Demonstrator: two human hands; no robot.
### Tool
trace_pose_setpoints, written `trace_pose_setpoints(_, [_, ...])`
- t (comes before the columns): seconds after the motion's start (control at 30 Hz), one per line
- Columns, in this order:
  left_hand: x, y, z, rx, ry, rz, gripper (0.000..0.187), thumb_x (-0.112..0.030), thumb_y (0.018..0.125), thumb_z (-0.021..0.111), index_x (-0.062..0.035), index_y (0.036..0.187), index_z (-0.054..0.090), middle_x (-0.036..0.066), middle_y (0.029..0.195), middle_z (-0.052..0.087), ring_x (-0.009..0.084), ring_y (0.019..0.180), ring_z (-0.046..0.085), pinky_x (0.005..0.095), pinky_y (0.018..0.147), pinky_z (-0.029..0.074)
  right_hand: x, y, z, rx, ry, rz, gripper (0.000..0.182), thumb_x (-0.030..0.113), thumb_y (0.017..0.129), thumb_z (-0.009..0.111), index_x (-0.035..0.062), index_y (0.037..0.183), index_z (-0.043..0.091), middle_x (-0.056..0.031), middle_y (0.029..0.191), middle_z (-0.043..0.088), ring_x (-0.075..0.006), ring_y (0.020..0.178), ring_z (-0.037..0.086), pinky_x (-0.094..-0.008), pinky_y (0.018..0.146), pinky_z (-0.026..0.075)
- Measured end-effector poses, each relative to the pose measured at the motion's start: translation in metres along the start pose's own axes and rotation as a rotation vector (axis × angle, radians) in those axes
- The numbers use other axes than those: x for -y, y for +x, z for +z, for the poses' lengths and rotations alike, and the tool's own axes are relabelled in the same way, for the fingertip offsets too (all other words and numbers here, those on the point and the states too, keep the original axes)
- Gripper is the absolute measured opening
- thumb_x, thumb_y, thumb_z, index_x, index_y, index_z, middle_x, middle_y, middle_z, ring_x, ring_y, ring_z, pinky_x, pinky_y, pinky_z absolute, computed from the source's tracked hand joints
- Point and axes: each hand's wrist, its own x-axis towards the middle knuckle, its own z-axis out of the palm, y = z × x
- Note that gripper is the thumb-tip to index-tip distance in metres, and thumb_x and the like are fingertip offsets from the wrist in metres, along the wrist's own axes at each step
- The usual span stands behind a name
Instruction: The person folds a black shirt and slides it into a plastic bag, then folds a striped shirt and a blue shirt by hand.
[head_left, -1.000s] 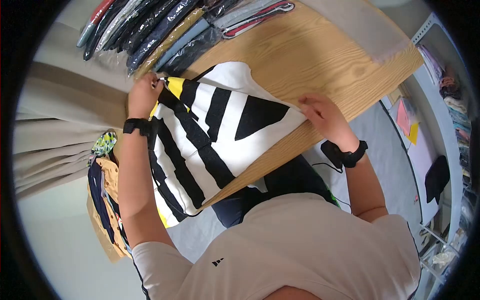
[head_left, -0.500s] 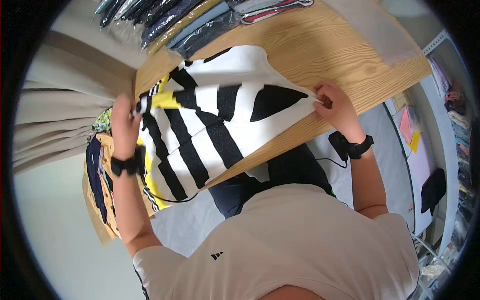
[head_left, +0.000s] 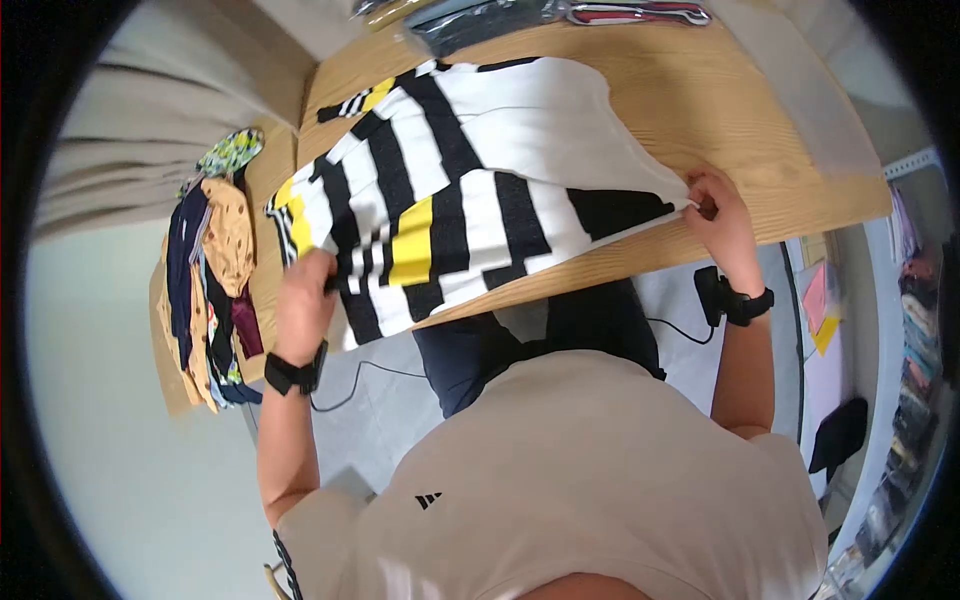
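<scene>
A knit garment (head_left: 540, 120) with black, white and yellow blocks lies spread across the wooden table, one sleeve laid along its near side. The cuff end of that sleeve, striped black and white, is pinched in my left hand (head_left: 305, 305) near the table's front edge. At the garment's right end, my right hand (head_left: 718, 215) pinches its narrow white corner between thumb and fingers. Both wrists wear black bands.
Plastic-wrapped folded clothes (head_left: 490, 25) lie along the far side of the wooden table (head_left: 800, 205). A heap of clothes (head_left: 228, 235) sits at the left beside the curtain. Shelves with folded items (head_left: 915, 330) stand at the far right.
My left hand has brought the sleeve end down toward the table's front edge. My right hand still pinches the right corner. The camera view has shifted, and more of the clothes heap shows.
</scene>
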Motion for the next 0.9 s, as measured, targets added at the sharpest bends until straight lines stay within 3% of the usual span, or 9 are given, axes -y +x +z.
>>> trace_pose_setpoints(0.1, [-0.009, 0.004, -0.019, -0.295, 0.206, 0.110, 0.028, 0.011, 0.059, 0.052, -0.0031, 0.083, 0.051, 0.015, 0.075, 0.049, 0.0345, 0.075, 0.050, 0.0422, 0.065, 0.040, -0.006, 0.000, 0.003, -0.041, 0.023, -0.034, 0.014, -0.002, 0.069, 0.060, 0.0006, 0.077, 0.049, -0.0073, 0.097, 0.056, -0.0130, 0.066, 0.049, -0.0230, 0.058, 0.041])
trace_pose_setpoints(0.23, [-0.012, -0.016, -0.003, -0.118, 0.143, 0.213, 0.022, 0.005, 0.067, 0.049, -0.0027, 0.087, 0.052, 0.015, 0.081, 0.051, 0.0333, 0.079, 0.053, 0.0409, 0.069, 0.043, -0.011, 0.000, 0.004, -0.022, 0.030, -0.027, 0.013, -0.004, 0.070, 0.059, 0.0001, 0.079, 0.050, -0.0068, 0.101, 0.055, -0.0105, 0.068, 0.048, -0.0217, 0.060, 0.040])
trace_pose_setpoints(0.27, [-0.012, -0.022, 0.002, 0.041, 0.085, 0.150, 0.024, 0.005, 0.067, 0.049, -0.0021, 0.090, 0.052, 0.016, 0.085, 0.052, 0.0336, 0.083, 0.053, 0.0403, 0.072, 0.044, -0.011, 0.000, 0.004, -0.014, 0.032, -0.031, 0.013, -0.004, 0.070, 0.059, 0.0001, 0.079, 0.050, -0.0068, 0.101, 0.055, -0.0105, 0.068, 0.048, -0.0217, 0.060, 0.040])
trace_pose_setpoints(0.33, [-0.014, -0.029, 0.015, 0.157, 0.032, 0.089, 0.025, 0.006, 0.067, 0.049, -0.0013, 0.090, 0.051, 0.016, 0.086, 0.052, 0.0342, 0.083, 0.053, 0.0402, 0.071, 0.044, -0.008, -0.001, 0.003, -0.009, 0.010, -0.003, 0.013, -0.004, 0.071, 0.058, -0.0002, 0.079, 0.050, -0.0072, 0.103, 0.056, -0.0106, 0.070, 0.048, -0.0214, 0.061, 0.040])
trace_pose_setpoints(0.5, [-0.024, -0.027, 0.006, 0.071, -0.024, 0.049, 0.021, 0.010, 0.064, 0.047, -0.0011, 0.081, 0.047, 0.017, 0.078, 0.047, 0.0358, 0.078, 0.051, 0.0431, 0.068, 0.042, -0.011, 0.000, 0.003, 0.001, 0.001, -0.028, 0.013, -0.005, 0.071, 0.058, -0.0002, 0.078, 0.049, -0.0077, 0.104, 0.056, -0.0116, 0.074, 0.049, -0.0211, 0.062, 0.040])
trace_pose_setpoints(0.8, [-0.021, -0.041, 0.010, 0.070, -0.171, -0.013, 0.026, 0.015, 0.061, 0.049, -0.0012, 0.081, 0.046, 0.016, 0.078, 0.047, 0.0371, 0.075, 0.050, 0.0425, 0.065, 0.041, -0.019, 0.002, 0.002, 0.021, -0.016, -0.045, 0.015, -0.007, 0.072, 0.057, 0.0023, 0.080, 0.049, -0.0053, 0.109, 0.054, -0.0089, 0.075, 0.046, -0.0196, 0.064, 0.038])
trace_pose_setpoints(0.9, [-0.020, -0.044, 0.005, -0.045, -0.201, -0.154, 0.028, 0.015, 0.058, 0.052, -0.0011, 0.079, 0.044, 0.016, 0.078, 0.046, 0.0372, 0.076, 0.049, 0.0421, 0.064, 0.040, -0.018, 0.002, 0.002, 0.026, -0.010, -0.059, 0.016, -0.007, 0.072, 0.058, 0.0027, 0.080, 0.048, -0.0052, 0.109, 0.054, -0.0083, 0.075, 0.046, -0.0196, 0.064, 0.038])
